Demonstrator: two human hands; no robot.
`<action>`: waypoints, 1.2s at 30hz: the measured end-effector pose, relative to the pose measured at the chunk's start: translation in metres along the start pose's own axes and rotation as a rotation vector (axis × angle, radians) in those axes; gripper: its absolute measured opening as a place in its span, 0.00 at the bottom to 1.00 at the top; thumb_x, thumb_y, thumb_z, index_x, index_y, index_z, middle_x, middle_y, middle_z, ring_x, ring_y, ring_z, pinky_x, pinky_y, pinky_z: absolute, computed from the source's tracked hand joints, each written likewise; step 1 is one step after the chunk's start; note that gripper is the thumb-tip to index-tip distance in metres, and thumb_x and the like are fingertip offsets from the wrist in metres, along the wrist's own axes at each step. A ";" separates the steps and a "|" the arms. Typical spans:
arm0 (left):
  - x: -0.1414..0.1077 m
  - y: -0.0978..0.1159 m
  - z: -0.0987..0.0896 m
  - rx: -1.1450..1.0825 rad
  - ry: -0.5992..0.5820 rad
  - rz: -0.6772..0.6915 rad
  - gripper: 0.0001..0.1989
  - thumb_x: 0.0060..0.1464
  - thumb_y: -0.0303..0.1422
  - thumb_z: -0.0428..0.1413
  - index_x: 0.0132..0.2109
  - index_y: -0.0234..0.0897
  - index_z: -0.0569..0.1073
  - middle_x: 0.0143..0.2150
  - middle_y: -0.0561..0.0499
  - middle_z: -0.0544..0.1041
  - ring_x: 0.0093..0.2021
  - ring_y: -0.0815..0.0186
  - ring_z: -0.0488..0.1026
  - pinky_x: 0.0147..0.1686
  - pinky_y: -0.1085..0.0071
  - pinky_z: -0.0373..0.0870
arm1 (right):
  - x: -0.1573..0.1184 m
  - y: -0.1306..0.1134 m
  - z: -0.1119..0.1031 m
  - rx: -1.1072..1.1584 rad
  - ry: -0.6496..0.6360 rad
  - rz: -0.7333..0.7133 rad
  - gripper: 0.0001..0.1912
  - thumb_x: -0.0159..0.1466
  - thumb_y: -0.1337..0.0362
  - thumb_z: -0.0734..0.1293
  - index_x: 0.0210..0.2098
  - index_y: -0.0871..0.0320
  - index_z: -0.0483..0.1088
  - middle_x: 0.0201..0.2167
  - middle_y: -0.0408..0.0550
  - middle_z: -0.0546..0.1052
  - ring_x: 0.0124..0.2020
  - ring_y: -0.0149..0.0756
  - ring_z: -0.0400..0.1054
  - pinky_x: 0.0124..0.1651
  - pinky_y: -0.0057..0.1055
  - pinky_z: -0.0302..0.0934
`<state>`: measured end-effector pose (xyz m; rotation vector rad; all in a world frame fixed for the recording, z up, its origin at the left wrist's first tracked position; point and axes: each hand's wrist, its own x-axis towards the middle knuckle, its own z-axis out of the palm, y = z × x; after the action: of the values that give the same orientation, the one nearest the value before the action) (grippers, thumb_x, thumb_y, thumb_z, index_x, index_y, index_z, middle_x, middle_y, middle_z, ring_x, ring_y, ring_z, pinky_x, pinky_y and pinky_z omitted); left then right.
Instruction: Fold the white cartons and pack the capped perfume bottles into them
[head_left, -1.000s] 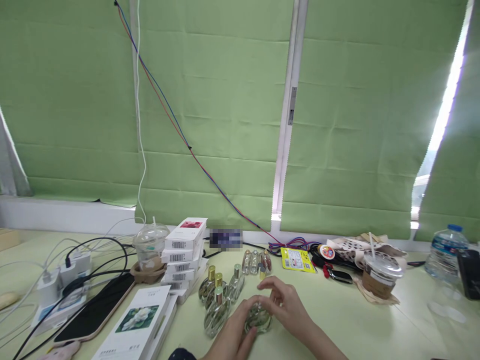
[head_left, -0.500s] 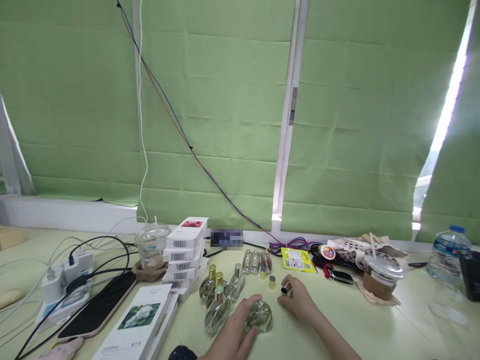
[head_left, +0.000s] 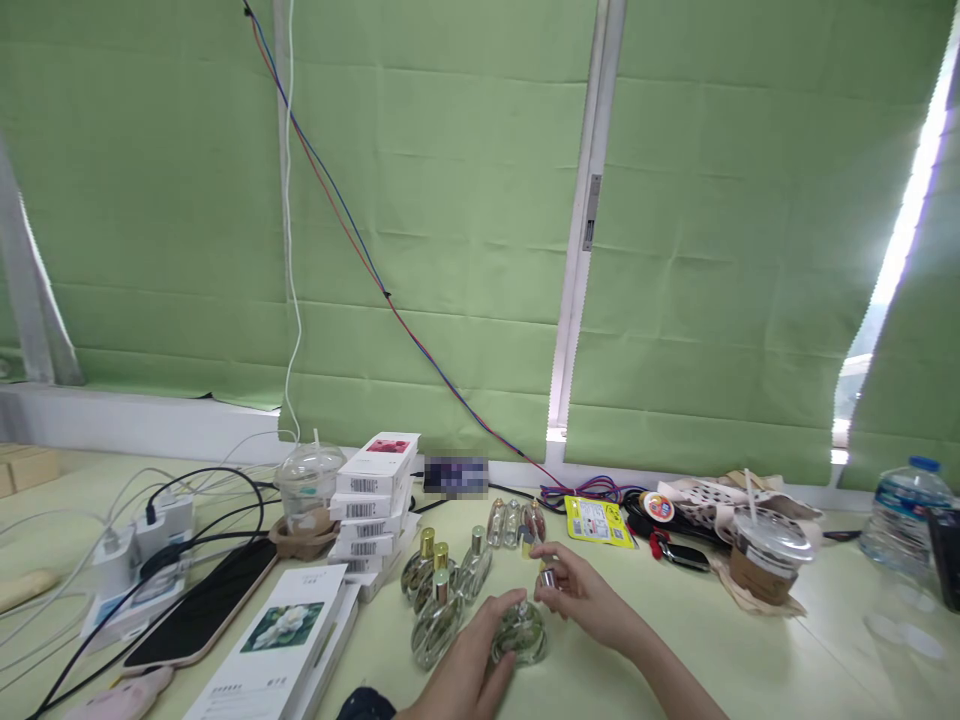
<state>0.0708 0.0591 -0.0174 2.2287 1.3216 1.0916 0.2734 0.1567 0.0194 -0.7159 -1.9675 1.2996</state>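
My left hand (head_left: 480, 655) is wrapped round the left side of a round glass bottle (head_left: 523, 634) that stands on the table, its fingertips at the bottle's neck. Just right of the bottle, my right hand (head_left: 574, 590) pinches a small silvery cap (head_left: 548, 579) between thumb and fingers. Left of my left hand stand several glass bottles (head_left: 436, 625) with gold and pale green caps. Behind my right hand, three slim small bottles (head_left: 512, 525) are lined up, with a small cap (head_left: 526, 545) in front of them.
White boxes (head_left: 373, 500) are stacked at the left, near a flat box (head_left: 274, 640) and a phone (head_left: 202, 605). Behind lie a yellow packet (head_left: 600, 522) and cables. An iced drink cup (head_left: 766, 560), keys (head_left: 682, 555) and a water bottle (head_left: 904, 510) are at the right.
My right hand has moved left, closer to the round bottle, and the cap in its fingers has turned to show its silvery side. My left hand stays at the bottle. The view has shifted slightly.
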 end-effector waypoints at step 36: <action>-0.002 0.001 0.002 -0.070 0.018 0.017 0.29 0.59 0.24 0.49 0.65 0.45 0.56 0.61 0.45 0.69 0.62 0.58 0.64 0.61 0.59 0.63 | -0.003 -0.016 0.020 0.208 0.091 -0.107 0.23 0.54 0.48 0.72 0.42 0.56 0.70 0.34 0.45 0.70 0.35 0.35 0.66 0.40 0.33 0.62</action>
<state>0.0720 0.0576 -0.0188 2.1884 1.2542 1.1480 0.2589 0.1375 0.0284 -0.5507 -1.7432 1.3586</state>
